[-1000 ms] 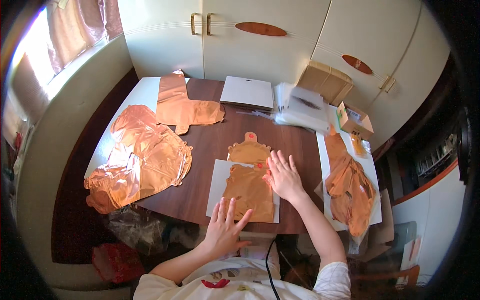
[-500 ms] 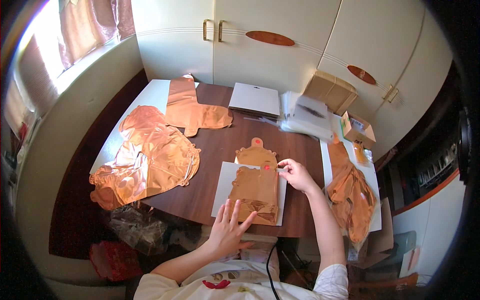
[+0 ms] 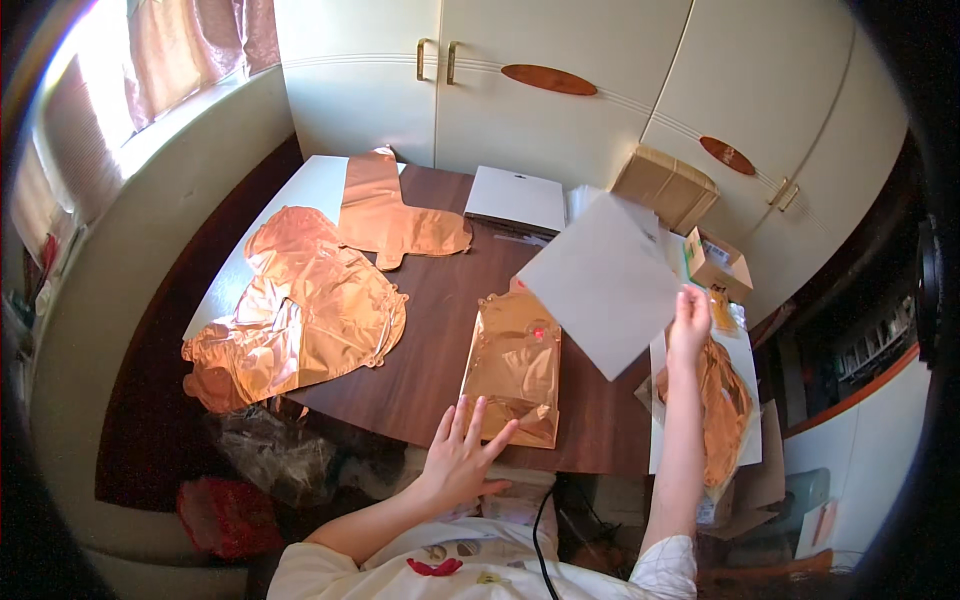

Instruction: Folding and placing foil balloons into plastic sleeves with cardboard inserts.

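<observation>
Around one folded copper foil [image 3: 513, 360], I count two hands: left hand [image 3: 464, 458] at seven o'clock, right hand [image 3: 690, 320] past two; one pale sheet [image 3: 605, 285], half past one; two oval plaques [image 3: 548, 79], twelve and half past one; four brass handles [image 3: 422, 60], paired near twelve and two.

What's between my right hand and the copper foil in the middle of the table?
In this view, the pale square sheet your right hand holds near one corner lies between that hand and the copper foil, hiding the foil's upper right corner. Nothing visible separates your left hand from the foil's near end.
</observation>
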### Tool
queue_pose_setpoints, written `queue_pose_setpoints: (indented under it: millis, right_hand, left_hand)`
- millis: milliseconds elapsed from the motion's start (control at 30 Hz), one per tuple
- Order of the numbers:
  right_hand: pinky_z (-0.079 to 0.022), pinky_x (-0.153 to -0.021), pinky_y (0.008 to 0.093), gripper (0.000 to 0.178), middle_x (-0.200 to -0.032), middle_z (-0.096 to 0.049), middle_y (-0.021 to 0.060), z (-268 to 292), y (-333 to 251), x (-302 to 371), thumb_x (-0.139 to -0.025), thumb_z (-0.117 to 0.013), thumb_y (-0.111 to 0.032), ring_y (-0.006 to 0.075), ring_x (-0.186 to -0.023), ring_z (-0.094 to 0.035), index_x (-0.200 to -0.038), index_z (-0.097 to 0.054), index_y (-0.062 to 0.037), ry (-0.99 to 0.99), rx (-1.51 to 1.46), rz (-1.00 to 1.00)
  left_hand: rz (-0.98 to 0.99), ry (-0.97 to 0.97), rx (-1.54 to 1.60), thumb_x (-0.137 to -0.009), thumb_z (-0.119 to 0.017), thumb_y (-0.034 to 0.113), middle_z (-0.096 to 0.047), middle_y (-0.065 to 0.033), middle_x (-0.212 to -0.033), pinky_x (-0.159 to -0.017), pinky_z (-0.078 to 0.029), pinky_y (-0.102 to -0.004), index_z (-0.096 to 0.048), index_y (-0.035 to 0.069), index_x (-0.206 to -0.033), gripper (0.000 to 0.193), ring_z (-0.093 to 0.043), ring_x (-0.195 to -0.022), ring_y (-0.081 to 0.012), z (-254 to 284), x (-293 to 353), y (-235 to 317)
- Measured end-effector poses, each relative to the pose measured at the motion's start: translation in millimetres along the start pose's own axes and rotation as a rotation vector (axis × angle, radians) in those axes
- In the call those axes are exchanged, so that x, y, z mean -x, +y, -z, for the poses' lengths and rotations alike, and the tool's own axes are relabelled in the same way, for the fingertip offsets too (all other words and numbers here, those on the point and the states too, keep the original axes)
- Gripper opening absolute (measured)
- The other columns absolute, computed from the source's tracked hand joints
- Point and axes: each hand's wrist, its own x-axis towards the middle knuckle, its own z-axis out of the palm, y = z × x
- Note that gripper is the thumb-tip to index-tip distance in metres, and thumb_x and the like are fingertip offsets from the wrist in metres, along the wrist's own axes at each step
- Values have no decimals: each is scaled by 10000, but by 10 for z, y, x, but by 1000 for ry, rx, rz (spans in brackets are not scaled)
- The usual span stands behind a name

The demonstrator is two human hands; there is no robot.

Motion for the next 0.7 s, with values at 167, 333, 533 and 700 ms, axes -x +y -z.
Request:
queue_pose_setpoints:
  millis: [167, 333, 533, 700]
  right_hand:
    - [-396, -681, 176, 120, -882, -552, -27, 207, -286, 287, -919, -517, -85, 31, -759, -471, -1025, -555, -46, -122, -368, -238]
    - [-401, -706, 179, 92, -884, -551, -42, 262, -293, 915, -899, -552, -91, 35, -775, -484, -979, -576, -51, -434, -201, -306]
    - [-461, -700, 221, 92, -850, -604, 12, 137, -367, 1385, -905, -539, -64, 72, -761, -550, -964, -582, -8, -645, -151, -349]
    - [-476, -694, 255, 108, -845, -624, 48, -26, -299, 1501, -890, -549, -62, 120, -779, -590, -972, -582, 1, -740, -72, -316]
  left_hand:
    - [24, 34, 8, -657, -645, 644, -266, -291, -1398, -1030, -218, -566, -313, 234, -1400, 911, -239, -1298, -474, -45, 10, -12]
    - [42, -13, 71, -639, -672, 576, -266, -256, -1416, -1013, -169, -645, -340, 194, -1395, 910, -206, -1319, -460, -66, 14, 12]
    - [64, -6, -90, -676, -660, 298, -220, -256, -1442, -1035, -66, -660, -318, 20, -1379, 830, -97, -1366, -437, -36, 255, -270]
    - [395, 360, 64, -716, -534, 58, -364, -246, -1358, -1065, -182, -563, -345, -73, -1314, 641, -282, -1306, -421, 251, 514, -493]
